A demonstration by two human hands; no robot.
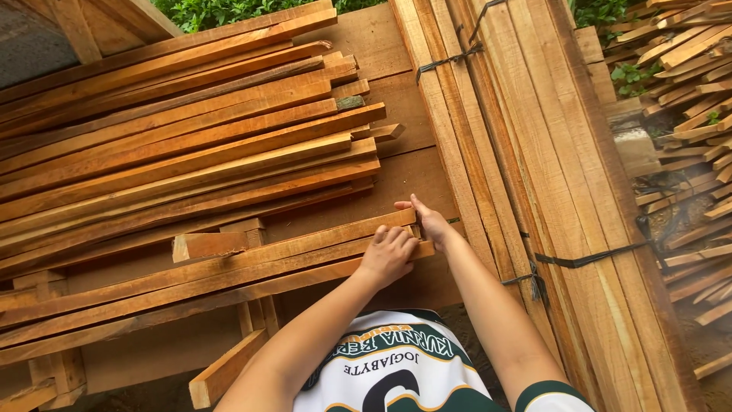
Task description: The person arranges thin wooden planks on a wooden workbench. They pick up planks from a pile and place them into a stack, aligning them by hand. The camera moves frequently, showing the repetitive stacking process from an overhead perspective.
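A row of long wooden slats [229, 263] lies across a wooden frame in front of me. My left hand [387, 255] rests palm down on the right ends of these slats, fingers curled over them. At the same end, my right hand [427, 220] touches the slat tips with its fingers spread, thumb pointing left. Behind them a big heap of reddish wooden slats [183, 145] stretches to the left. Neither hand lifts anything.
A tall bundle of pale planks [526, 152] tied with black straps [587, 258] runs along my right. A loose pile of slats [686, 99] lies further right on the ground. Short wood blocks [210, 244] sit on the frame. Green plants show at the top.
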